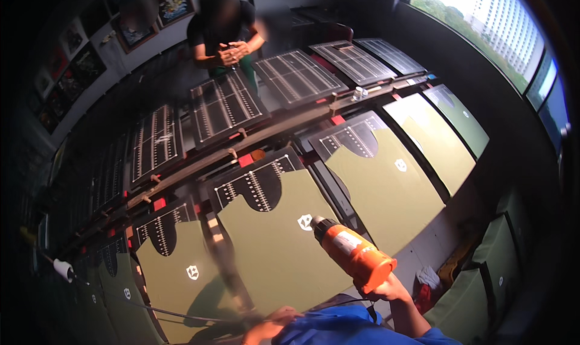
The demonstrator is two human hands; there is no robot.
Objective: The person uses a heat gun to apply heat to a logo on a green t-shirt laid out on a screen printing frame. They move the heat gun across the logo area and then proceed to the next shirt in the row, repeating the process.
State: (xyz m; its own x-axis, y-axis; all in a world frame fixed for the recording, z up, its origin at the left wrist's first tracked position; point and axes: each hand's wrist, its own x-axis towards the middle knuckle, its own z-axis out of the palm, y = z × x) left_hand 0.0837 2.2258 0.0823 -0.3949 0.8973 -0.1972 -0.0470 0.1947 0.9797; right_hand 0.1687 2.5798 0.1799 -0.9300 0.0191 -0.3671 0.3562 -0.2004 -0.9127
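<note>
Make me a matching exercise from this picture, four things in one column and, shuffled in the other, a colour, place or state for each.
Column one:
1. Heat gun
2. Fabric piece nearest its nozzle
3. Window
4. Co-worker

Column two:
A. Upper right of the view
B. Beyond the far row of dark boards
C. Olive green, with a white shield emblem
D. Orange and black, held in the right hand

Right pairs: 1-D, 2-C, 3-A, 4-B.
</note>
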